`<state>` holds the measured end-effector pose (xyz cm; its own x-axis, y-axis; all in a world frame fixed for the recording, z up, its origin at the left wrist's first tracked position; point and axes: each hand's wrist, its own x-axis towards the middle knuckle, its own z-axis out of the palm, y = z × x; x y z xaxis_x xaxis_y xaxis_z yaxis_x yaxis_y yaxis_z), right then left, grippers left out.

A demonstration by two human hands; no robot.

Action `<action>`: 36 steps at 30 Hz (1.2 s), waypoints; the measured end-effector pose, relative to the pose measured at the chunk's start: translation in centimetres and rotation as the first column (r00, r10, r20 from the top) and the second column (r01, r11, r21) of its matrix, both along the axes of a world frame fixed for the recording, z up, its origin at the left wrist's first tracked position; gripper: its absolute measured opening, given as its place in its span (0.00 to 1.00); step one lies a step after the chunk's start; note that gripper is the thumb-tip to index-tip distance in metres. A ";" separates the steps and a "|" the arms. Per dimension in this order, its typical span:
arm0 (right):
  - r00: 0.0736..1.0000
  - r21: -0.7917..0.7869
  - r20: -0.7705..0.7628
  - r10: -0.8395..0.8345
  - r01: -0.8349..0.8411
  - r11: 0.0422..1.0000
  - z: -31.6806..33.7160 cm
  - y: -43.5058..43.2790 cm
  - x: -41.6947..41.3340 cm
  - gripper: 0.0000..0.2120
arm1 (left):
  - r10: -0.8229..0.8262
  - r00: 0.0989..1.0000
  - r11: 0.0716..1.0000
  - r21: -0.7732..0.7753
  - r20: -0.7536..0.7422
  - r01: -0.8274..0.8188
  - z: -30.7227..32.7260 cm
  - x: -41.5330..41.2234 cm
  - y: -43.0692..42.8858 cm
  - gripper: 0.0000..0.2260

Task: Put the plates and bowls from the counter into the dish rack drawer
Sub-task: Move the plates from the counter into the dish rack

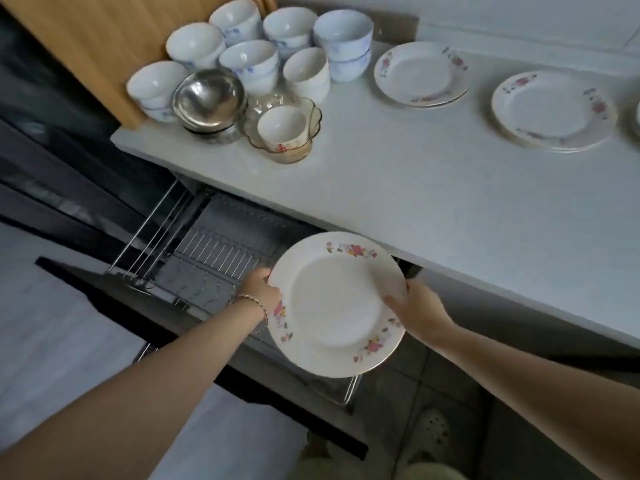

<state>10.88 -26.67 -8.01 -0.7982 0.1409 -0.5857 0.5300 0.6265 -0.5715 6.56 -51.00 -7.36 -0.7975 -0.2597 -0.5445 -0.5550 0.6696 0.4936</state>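
Observation:
I hold a white plate with pink flowers on its rim (334, 303) in both hands, tilted, above the right part of the pulled-out dish rack drawer (207, 258). My left hand (259, 289) grips its left edge; my right hand (412, 303) grips its right edge. The wire rack below looks empty. On the white counter (398, 174) lie two stacks of matching flowered plates (420, 73) (553, 110). At the counter's left end stand several white bowls (249, 60), stacked steel bowls (209, 98) and a small cup inside a glass bowl (284, 129).
A wooden cabinet side (104, 46) borders the bowls on the left. The dark drawer front (156, 317) juts out towards me at knee level. My feet in light clogs (429, 434) stand on grey floor tiles. Another plate edge shows at the far right (636, 119).

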 end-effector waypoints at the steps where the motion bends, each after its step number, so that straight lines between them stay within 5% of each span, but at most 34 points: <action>1: 0.999 0.005 0.028 -0.026 0.026 1.000 -1.3 -1.9 0.0 0.18 | -0.009 1.000 1.000 -0.014 0.019 0.009 -1.1 -0.3 -1.6 0.13; 9: 0.955 0.100 0.185 -0.232 0.216 0.971 -11.6 -9.7 -2.1 0.21 | -0.093 0.982 0.990 -0.090 0.165 0.108 -11.7 -4.5 -7.0 0.09; 19: 0.921 0.273 0.153 -0.359 0.309 0.911 -18.2 -9.8 -7.3 0.24 | -0.134 0.972 0.982 -0.107 0.192 0.157 -21.0 -9.1 -4.3 0.12; 29: 0.897 0.373 0.116 -0.426 0.358 0.856 -19.7 -9.9 -8.1 0.32 | -0.127 0.981 0.992 0.010 0.148 0.127 -22.1 -9.1 -0.8 0.16; 34: 0.922 0.349 0.235 -0.309 0.216 0.912 -18.4 -9.8 -7.8 0.30 | -0.134 0.931 0.967 0.251 0.339 0.048 -21.2 -8.6 -1.3 0.30; 36: 0.923 0.305 0.294 -0.249 0.157 0.939 -17.0 -9.5 -7.7 0.26 | -0.193 0.921 0.973 0.185 0.339 0.136 -19.9 -8.6 -1.5 0.30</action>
